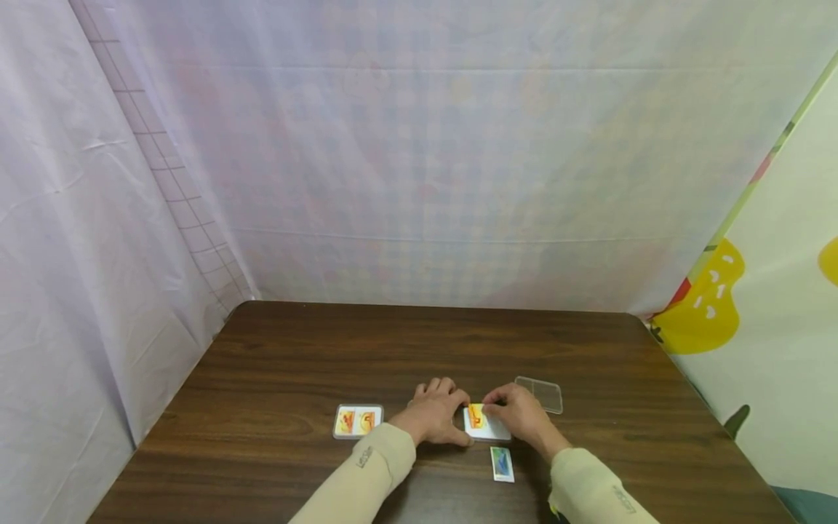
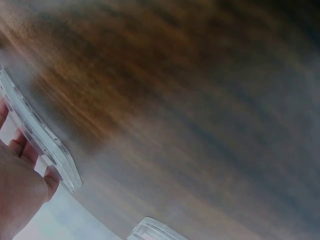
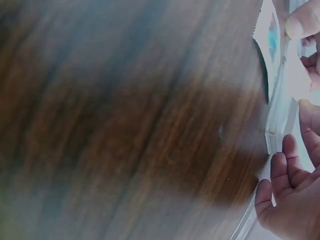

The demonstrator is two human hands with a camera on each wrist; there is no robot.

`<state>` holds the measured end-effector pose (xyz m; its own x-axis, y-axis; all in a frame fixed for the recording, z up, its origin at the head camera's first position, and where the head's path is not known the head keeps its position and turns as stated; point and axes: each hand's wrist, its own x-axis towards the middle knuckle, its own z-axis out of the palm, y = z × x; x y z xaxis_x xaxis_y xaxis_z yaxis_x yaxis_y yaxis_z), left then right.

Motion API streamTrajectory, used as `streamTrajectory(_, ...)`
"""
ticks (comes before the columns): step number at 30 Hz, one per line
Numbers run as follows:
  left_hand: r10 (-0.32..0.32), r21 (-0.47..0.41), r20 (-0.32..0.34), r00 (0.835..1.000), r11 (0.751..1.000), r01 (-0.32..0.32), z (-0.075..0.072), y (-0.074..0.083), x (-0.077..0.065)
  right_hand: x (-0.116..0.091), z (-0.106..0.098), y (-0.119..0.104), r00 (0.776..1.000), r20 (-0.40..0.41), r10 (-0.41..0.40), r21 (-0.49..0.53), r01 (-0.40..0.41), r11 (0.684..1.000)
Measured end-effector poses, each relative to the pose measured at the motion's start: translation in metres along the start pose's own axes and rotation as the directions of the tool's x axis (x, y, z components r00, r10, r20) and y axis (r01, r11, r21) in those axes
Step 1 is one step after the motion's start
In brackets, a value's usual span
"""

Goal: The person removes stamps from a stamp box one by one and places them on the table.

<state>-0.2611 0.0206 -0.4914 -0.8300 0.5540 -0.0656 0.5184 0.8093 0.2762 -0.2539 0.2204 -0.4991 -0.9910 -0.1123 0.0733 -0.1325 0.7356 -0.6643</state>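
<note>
My left hand point(image 1: 433, 415) holds a shallow clear case point(image 1: 492, 434) by its left side, thumb at the near corner and index finger at the far one. An orange-and-yellow stamp point(image 1: 476, 415) lies over a white insert at the case's left. The thumb and fingertips of my right hand point(image 1: 520, 416) pinch that stamp at its right edge. Close to the case's near side is a blue-green stamp point(image 1: 502, 464) with a white border. In the left wrist view the case point(image 2: 42, 132) shows edge-on beside the left fingers. A white piece point(image 3: 298, 80) shows at the right fingertips.
Left of my left hand lies another clear case point(image 1: 357, 421) with two orange-and-yellow stamps. A clear lid point(image 1: 546, 395) rests beyond my right hand. Everything sits on a dark wooden table point(image 1: 294, 349); white curtains point(image 1: 419, 182) hang behind it.
</note>
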Motion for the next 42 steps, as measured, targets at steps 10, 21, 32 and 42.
streamTrajectory(10,-0.001,0.003,-0.008,1.0,1.0,0.001,0.003,-0.001,0.001,-0.003,-0.007,-0.004,0.996,0.05,0.078,0.084,-0.082,0.993)
streamTrajectory(21,0.004,0.002,-0.015,1.0,1.0,-0.004,0.001,-0.001,0.001,-0.012,-0.014,-0.018,0.997,0.046,0.059,0.128,-0.064,0.99)
streamTrajectory(32,0.002,0.006,0.003,1.0,1.0,-0.002,0.002,0.0,0.001,-0.021,-0.015,-0.023,0.994,0.062,0.096,0.168,-0.105,0.98)
streamTrajectory(42,-0.01,0.018,0.006,1.0,1.0,0.01,0.002,0.001,0.001,-0.035,-0.017,-0.028,0.995,0.068,0.067,0.183,-0.079,0.98)
